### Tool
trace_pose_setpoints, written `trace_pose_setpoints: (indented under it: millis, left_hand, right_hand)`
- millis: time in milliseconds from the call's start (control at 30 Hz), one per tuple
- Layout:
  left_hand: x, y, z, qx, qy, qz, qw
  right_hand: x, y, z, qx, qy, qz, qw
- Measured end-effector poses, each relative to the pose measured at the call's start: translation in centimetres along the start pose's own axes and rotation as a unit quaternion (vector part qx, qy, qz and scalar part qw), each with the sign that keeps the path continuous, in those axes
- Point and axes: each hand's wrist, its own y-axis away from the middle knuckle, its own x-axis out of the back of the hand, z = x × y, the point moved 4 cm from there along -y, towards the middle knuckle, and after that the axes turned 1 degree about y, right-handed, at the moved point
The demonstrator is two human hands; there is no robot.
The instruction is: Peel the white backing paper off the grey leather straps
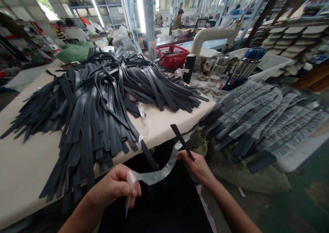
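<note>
Left hand point(115, 185): clamped on clear film point(154, 178), 7 o'clock.
Right hand point(197, 166): clamped on black strap point(182, 141), 5 o'clock.
Strap pile point(88, 101): on worktop point(28, 173), 9 o'clock.

Workshop with heaps of black straps point(86, 113)

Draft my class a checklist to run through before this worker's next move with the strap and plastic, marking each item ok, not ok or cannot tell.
1. Left hand grips the clear plastic strip: ok.
2. Right hand holds a dark strap: ok.
3. Plastic strip is taut: not ok, it sags in a curve.
4. Held strap is clear of the loose strap pile: ok.
5. Held strap's lower end is undamaged: cannot tell, the hand hides it.
6. Wrapped straps lie apart from the loose pile: ok.
</note>
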Motion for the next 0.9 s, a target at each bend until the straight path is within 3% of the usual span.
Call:
trace_pose_setpoints:
  millis: [67,167,367,467,533,667,733,833,900]
  left_hand:
    - [-0.2,-0.4,0.9,-0.072,0.054,0.052,0.995]
    - [-2.3,-2.9,0.9,-0.075,0.101,0.071,0.989]
    - [-8.0,-11.4,-1.2,-0.022,0.185,0.086,0.979]
    - [-9.5,-14.8,-3.5,0.012,0.238,0.114,0.964]
    - [-9.9,-16.3,-5.3,0.048,0.265,0.136,0.953]
    - [-10.0,-17.3,-7.7,0.088,0.292,0.169,0.937]
    - [-9.9,-17.2,-8.3,0.093,0.288,0.181,0.936]
    - [-10.1,-16.9,-8.9,0.078,0.245,0.164,0.952]
    - [-10.6,-16.6,-9.2,0.054,0.205,0.143,0.967]
  right_hand:
    - [-1.9,1.3,1.2,-0.029,-0.037,-0.039,0.998]
    - [-2.4,3.0,2.3,-0.070,-0.115,-0.056,0.989]
    - [2.1,7.1,3.3,-0.071,-0.135,0.013,0.988]
    - [4.1,9.8,3.8,-0.077,-0.106,0.026,0.991]
    - [4.8,11.7,4.0,-0.078,-0.071,0.000,0.994]
    - [4.0,14.9,4.8,-0.102,-0.070,-0.087,0.988]
    - [3.1,15.8,5.5,-0.142,-0.105,-0.100,0.979]
    - [2.2,15.3,5.9,-0.178,-0.156,-0.032,0.971]
    - [2.1,13.7,5.4,-0.158,-0.176,0.035,0.971]
